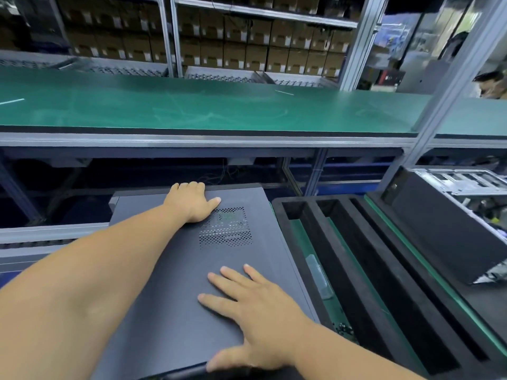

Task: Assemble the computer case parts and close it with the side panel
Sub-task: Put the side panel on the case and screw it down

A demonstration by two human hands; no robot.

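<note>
A dark grey computer case lies flat in front of me with its side panel (175, 283) on top. The panel has a perforated vent patch (225, 228). My left hand (192, 204) reaches to the case's far edge, fingers curled over that edge, thumb lying on the panel. My right hand (252, 305) rests flat on the near part of the panel, fingers spread, thumb at the near edge. Neither hand holds a loose object.
A black foam tray with long slots (356, 270) stands right of the case. Another dark case (444, 237) and an open metal chassis (466, 182) sit further right. A green conveyor belt (205, 105) runs across ahead, with shelves of cardboard boxes (247, 45) behind. A person (491, 85) is at the far right.
</note>
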